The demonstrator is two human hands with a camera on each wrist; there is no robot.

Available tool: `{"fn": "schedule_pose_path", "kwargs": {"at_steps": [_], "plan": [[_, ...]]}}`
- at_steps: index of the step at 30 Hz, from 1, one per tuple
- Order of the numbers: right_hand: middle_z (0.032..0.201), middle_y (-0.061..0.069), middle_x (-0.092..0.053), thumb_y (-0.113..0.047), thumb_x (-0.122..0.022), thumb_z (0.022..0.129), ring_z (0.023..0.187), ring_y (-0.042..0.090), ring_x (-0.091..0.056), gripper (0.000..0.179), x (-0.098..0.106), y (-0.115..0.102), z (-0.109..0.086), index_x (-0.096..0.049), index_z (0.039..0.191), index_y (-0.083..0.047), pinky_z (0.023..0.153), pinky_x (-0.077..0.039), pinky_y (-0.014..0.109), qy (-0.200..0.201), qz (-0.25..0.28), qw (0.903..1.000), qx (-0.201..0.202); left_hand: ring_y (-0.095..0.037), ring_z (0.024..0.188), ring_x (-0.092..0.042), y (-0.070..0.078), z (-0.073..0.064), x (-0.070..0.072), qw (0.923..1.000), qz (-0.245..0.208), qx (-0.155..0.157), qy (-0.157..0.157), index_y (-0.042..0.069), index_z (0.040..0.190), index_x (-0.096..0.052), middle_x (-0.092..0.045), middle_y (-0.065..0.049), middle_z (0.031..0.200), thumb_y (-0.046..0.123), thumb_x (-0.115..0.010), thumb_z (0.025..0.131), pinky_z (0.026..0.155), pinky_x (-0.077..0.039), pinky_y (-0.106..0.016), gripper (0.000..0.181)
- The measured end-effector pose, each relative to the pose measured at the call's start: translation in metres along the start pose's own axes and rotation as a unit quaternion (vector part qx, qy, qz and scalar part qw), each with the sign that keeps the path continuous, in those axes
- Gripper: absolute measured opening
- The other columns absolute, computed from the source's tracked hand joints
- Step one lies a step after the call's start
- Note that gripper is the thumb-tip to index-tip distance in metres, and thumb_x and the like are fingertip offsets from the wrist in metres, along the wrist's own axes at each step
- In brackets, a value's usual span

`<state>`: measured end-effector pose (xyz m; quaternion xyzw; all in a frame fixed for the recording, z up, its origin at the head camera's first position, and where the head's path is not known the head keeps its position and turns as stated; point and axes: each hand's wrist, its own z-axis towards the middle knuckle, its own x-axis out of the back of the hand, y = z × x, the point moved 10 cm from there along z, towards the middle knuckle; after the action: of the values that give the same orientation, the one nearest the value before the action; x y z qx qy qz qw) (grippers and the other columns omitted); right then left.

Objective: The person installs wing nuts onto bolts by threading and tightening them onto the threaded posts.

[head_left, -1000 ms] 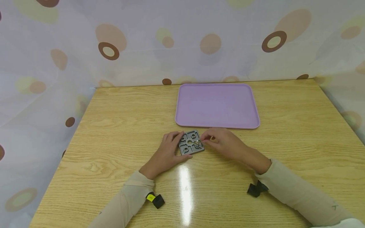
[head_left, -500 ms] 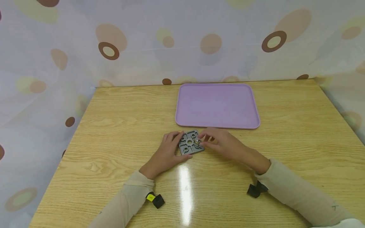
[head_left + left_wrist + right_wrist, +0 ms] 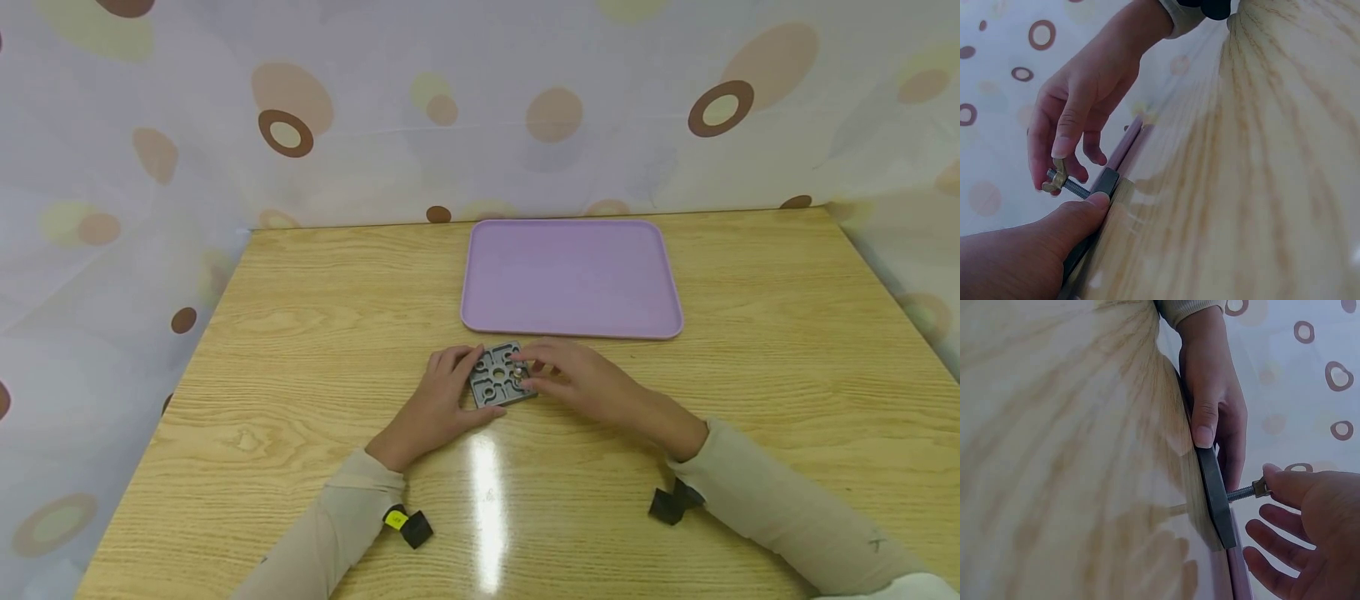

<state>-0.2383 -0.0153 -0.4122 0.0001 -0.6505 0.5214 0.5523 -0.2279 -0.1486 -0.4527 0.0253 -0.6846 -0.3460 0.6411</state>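
A square grey metal plate [image 3: 501, 397] with recessed holes lies on the table. My left hand [image 3: 441, 402] grips it at the left, thumb along the near edge and fingers at the far side. A threaded bolt [image 3: 1077, 189] stands up from the plate near its right side, carrying a brass-coloured wing nut [image 3: 1057, 177] close to its top. My right hand [image 3: 592, 377] reaches in from the right. Its thumb touches one wing of the nut, and the index finger curls round the other side. The remaining fingers are spread loosely, as the right wrist view shows.
A lilac tray [image 3: 570, 330] lies flat just behind the plate. The wooden table [image 3: 322, 333] is backed by a patterned cloth [image 3: 487, 158]. Black wrist cameras hang from both sleeves [image 3: 337, 508].
My right hand has shifted slightly left over the plate, its fingers uncurling from a closer pinch to reach around the wing nut. The left hand and the plate have stayed put.
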Motion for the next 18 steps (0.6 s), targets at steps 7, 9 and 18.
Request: {"fn": "schedule_pose_path", "kwargs": {"at_steps": [7,9,18], "plan": [[0.12,-0.002,-0.058,-0.027,-0.061,0.091,0.098,0.013,-0.058,0.039,-0.0011,0.0019,0.0002,-0.057,0.127,-0.014,0.08,-0.048,0.031,0.003,-0.005,1.0,0.001,-0.018,0.121,-0.028,0.002,-0.0004,0.0022,1.0,-0.004,-0.002,0.004,0.01,0.146,-0.029,-0.033,-0.007,0.138,0.06,-0.062,0.079,0.095,-0.036,-0.036,0.09],[0.119,-0.003,-0.058,-0.028,-0.06,0.091,0.099,0.014,-0.057,0.038,-0.0013,0.003,0.0003,-0.057,0.126,-0.014,0.08,-0.048,0.032,0.003,-0.004,1.0,-0.003,-0.019,0.121,-0.028,0.0024,-0.0004,0.0026,1.0,-0.003,-0.003,0.005,0.009,0.146,-0.029,-0.034,-0.008,0.138,0.059,-0.062,0.079,0.094,-0.037,-0.036,0.09],[0.113,-0.006,-0.06,-0.028,-0.059,0.092,0.097,0.008,-0.056,0.031,0.0056,0.0066,-0.002,-0.061,0.12,-0.014,0.08,-0.048,0.028,0.016,0.009,0.9996,-0.023,-0.019,0.12,-0.028,0.0025,-0.0005,0.0026,0.9999,-0.01,0.001,0.004,0.009,0.146,-0.03,-0.034,-0.007,0.138,0.058,-0.064,0.079,0.093,-0.037,-0.035,0.09]]}}
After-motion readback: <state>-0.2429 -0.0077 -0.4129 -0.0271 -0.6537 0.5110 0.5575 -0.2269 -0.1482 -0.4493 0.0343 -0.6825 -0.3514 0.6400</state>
